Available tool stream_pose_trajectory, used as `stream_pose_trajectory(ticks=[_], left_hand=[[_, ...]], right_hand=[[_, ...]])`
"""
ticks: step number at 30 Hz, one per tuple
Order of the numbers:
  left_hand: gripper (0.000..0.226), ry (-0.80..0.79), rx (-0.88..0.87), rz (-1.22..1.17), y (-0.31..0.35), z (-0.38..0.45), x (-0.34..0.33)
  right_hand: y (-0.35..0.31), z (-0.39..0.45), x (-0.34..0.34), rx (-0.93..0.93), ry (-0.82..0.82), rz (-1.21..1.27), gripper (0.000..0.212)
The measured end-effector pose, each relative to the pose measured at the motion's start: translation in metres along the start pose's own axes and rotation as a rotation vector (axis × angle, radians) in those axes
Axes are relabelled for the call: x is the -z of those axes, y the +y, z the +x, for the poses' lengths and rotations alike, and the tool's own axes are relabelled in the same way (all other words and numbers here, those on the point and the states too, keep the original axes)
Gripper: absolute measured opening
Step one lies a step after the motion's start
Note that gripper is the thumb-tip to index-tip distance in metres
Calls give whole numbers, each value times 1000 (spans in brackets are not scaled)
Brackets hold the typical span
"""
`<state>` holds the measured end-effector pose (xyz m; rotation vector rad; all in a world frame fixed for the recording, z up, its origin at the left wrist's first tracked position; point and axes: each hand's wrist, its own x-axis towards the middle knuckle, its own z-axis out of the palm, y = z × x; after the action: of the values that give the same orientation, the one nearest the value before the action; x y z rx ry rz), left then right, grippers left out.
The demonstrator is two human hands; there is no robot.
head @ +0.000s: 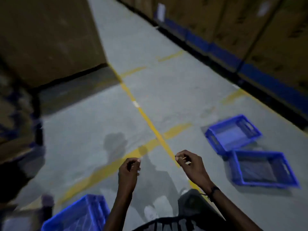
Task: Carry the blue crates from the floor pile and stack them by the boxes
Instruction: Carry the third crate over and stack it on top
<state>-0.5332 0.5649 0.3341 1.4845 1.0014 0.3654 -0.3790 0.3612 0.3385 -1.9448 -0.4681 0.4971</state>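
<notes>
Two blue plastic crates lie on the grey floor at the right: one (233, 133) farther off, the other (263, 169) nearer and touching it. A third blue crate (78, 214) stands at the bottom left, close to my legs. My left hand (129, 172) and my right hand (190, 164) hang in front of me above the floor, fingers curled, with nothing held. Both hands are well apart from every crate. The picture is blurred by motion.
Large cardboard boxes (50, 35) rise at the left, and more boxes on blue pallets (250, 30) line the right wall. Yellow floor lines (150, 124) cross the open aisle between them. My white shoes (156, 209) show at the bottom.
</notes>
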Motion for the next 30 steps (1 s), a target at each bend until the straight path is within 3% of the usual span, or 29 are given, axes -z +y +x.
stream_pose_trajectory(ticks=[8, 18, 25, 30], left_hand=[[10, -395, -153, 129, 47, -60, -180], [13, -731, -89, 110, 36, -206, -414], [23, -829, -71, 153, 43, -253, -512], [31, -738, -38, 179, 36, -236, -580]], right_hand=[[77, -94, 161, -142, 419, 66, 8], [173, -231, 354, -278, 797, 150, 10], [214, -260, 446, -324, 932, 230, 6], [262, -235, 506, -339, 936, 261, 6]])
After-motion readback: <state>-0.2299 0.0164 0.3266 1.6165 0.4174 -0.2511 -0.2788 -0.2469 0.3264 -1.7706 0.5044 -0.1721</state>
